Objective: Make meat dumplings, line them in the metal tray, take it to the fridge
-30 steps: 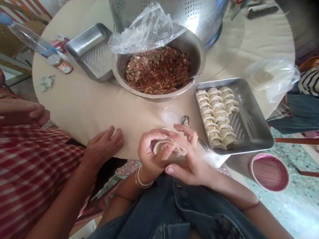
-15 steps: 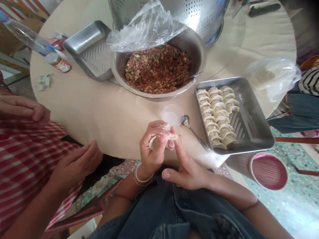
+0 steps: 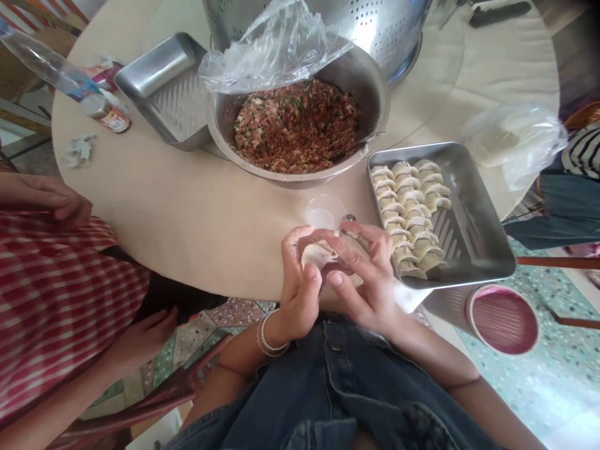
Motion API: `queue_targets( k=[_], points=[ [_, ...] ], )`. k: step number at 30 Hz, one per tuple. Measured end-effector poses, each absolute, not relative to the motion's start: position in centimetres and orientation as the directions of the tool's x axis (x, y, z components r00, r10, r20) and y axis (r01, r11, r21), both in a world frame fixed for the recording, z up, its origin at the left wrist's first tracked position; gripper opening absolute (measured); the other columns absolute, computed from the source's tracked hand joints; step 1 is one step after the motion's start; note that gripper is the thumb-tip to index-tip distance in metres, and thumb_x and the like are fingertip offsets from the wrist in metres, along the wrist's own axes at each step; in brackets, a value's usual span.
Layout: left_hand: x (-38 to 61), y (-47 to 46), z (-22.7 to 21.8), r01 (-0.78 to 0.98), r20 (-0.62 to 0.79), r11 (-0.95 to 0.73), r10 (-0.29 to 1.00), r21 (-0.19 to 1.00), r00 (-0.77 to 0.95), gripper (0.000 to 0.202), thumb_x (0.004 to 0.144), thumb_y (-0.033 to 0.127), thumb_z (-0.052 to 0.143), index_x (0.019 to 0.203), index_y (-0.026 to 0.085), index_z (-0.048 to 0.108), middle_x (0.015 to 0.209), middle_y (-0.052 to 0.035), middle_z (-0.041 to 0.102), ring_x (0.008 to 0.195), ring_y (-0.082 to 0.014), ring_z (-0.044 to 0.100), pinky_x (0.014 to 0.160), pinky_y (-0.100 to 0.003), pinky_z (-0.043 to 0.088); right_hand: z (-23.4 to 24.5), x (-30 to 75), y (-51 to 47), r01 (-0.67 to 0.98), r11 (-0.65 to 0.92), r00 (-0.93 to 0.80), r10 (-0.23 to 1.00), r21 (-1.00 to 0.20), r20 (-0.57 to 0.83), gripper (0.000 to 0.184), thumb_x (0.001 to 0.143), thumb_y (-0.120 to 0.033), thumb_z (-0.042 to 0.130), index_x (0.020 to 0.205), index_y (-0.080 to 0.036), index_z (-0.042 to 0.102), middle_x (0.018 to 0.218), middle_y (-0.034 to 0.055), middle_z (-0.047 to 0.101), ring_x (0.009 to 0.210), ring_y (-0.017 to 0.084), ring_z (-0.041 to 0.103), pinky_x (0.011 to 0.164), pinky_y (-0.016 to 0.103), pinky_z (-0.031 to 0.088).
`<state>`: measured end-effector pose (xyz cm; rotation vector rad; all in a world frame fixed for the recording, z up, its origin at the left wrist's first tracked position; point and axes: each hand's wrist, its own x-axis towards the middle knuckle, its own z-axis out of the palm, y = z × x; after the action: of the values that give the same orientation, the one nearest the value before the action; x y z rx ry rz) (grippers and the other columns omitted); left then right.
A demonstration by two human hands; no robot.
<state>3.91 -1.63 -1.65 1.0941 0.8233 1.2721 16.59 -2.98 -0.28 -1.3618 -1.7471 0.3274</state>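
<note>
A pale folded dumpling (image 3: 317, 254) is between my two hands, above the table's near edge. My left hand (image 3: 300, 294) is closed around its left side, thumb in front and fingers behind. My right hand (image 3: 370, 272) has its curled index finger on the dumpling's right end, with the thumb close below. Flour whitens some fingertips. Just beyond my hands are a small clear dish (image 3: 324, 211) and a spoon (image 3: 349, 219), its handle partly hidden by my right hand. A metal bowl (image 3: 290, 177) farther back holds minced filling (image 3: 295, 128) with green bits.
At right, a metal tray (image 3: 478, 231) holds rows of dumplings (image 3: 412, 215). Plastic film (image 3: 276, 53) drapes the bowl before a large perforated pot (image 3: 370, 25). Another tray (image 3: 173, 94), a jar (image 3: 105, 112) and a co-worker's hands (image 3: 47, 197) are at left. A pink-lined bin (image 3: 504, 319) stands below right.
My right hand has turned and curled in, from straight fingers to bent ones around the dumpling's right end. More of the dumpling shows. The co-worker's nearer hand has lowered.
</note>
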Motion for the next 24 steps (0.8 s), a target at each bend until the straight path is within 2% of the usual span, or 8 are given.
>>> queue_targets(
  k=[2, 5, 9, 12, 15, 18, 22, 24],
  points=[
    [4.0, -1.9, -1.1, -0.488, 0.030, 0.108, 0.963, 0.866, 0.267, 0.039, 0.096, 0.050, 0.044, 0.132, 0.035, 0.045, 0.135, -0.0057, 0.054, 0.121, -0.0210, 0.058, 0.097, -0.037, 0.054, 0.0, 16.9, -2.6, 0.740, 0.357, 0.029, 0.831, -0.571, 0.556, 0.028, 0.089, -0.036, 0.060, 0.117, -0.032, 0.065, 0.124, 0.0062, 0.053, 0.116, 0.029, 0.049, 0.099, 0.055, 0.039],
    [4.0, -2.0, 0.1, -0.614, -0.032, 0.293, 0.916, 0.733, 0.399, 0.037, 0.095, 0.051, 0.048, 0.129, 0.037, 0.048, 0.140, -0.0028, 0.053, 0.126, -0.0214, 0.057, 0.103, -0.038, 0.051, 0.2, 17.2, -2.6, 0.789, 0.384, 0.043, 0.744, -0.479, 0.667, 0.014, 0.082, -0.025, 0.070, 0.096, -0.029, 0.069, 0.110, 0.0043, 0.059, 0.108, 0.027, 0.051, 0.092, 0.048, 0.045],
    [4.1, -1.3, 1.1, -0.643, -0.195, 0.510, 0.845, 0.572, 0.498, 0.037, 0.094, 0.052, 0.048, 0.123, 0.029, 0.053, 0.139, -0.0062, 0.056, 0.123, -0.0248, 0.059, 0.098, -0.039, 0.053, 0.2, 17.4, -3.2, 0.796, 0.409, 0.047, 0.692, -0.446, 0.720, 0.015, 0.083, -0.020, 0.069, 0.096, -0.029, 0.068, 0.089, 0.0010, 0.062, 0.099, 0.021, 0.051, 0.085, 0.038, 0.045],
    [4.4, -0.6, 1.2, -0.569, -0.329, 0.688, 0.720, 0.451, 0.611, 0.041, 0.094, 0.051, 0.045, 0.114, 0.019, 0.060, 0.125, -0.0111, 0.066, 0.122, -0.0261, 0.060, 0.094, -0.036, 0.056, 0.2, 17.7, -3.6, 0.805, 0.410, 0.031, 0.692, -0.429, 0.721, 0.014, 0.084, -0.022, 0.069, 0.096, -0.029, 0.068, 0.088, 0.0002, 0.062, 0.099, 0.019, 0.051, 0.085, 0.037, 0.045],
    [4.7, -0.3, 1.0, -0.569, -0.347, 0.719, 0.693, 0.400, 0.632, 0.031, 0.094, 0.040, 0.050, 0.107, 0.017, 0.065, 0.112, -0.0085, 0.071, 0.115, -0.0211, 0.065, 0.087, -0.026, 0.056, 0.0, 18.2, -3.7, 0.768, 0.431, -0.007, 0.746, -0.474, 0.666, 0.018, 0.085, -0.027, 0.069, 0.102, -0.031, 0.069, 0.099, 0.0013, 0.062, 0.107, 0.022, 0.051, 0.091, 0.042, 0.046],
    [4.6, -0.4, 0.8, -0.605, -0.322, 0.697, 0.716, 0.386, 0.620, 0.024, 0.093, 0.032, 0.053, 0.107, 0.018, 0.068, 0.110, -0.0058, 0.072, 0.105, -0.0159, 0.068, 0.078, -0.019, 0.056, -0.3, 18.7, -3.9, 0.717, 0.467, -0.023, 0.759, -0.518, 0.651, 0.029, 0.086, -0.035, 0.067, 0.115, -0.032, 0.066, 0.105, 0.0030, 0.062, 0.109, 0.024, 0.050, 0.091, 0.045, 0.048],
    [4.3, -0.7, 0.6, -0.565, -0.257, 0.738, 0.665, 0.368, 0.701, 0.024, 0.091, 0.032, 0.059, 0.107, 0.017, 0.070, 0.111, -0.0067, 0.073, 0.096, -0.0122, 0.070, 0.073, -0.013, 0.054, -0.6, 19.5, -4.3, 0.723, 0.461, 0.033, 0.721, -0.514, 0.693, 0.008, 0.086, -0.029, 0.067, 0.092, -0.033, 0.071, 0.092, 0.0006, 0.061, 0.103, 0.020, 0.052, 0.087, 0.038, 0.047],
    [4.3, -0.8, 0.7, -0.559, -0.224, 0.739, 0.658, 0.376, 0.719, 0.024, 0.091, 0.030, 0.060, 0.109, 0.018, 0.070, 0.110, -0.0057, 0.073, 0.095, -0.0114, 0.069, 0.077, -0.014, 0.054, -0.5, 20.0, -4.2, 0.704, 0.499, -0.001, 0.713, -0.506, 0.701, 0.006, 0.086, -0.029, 0.067, 0.091, -0.031, 0.070, 0.092, -0.0007, 0.061, 0.100, 0.018, 0.053, 0.088, 0.036, 0.047]
  ],
)
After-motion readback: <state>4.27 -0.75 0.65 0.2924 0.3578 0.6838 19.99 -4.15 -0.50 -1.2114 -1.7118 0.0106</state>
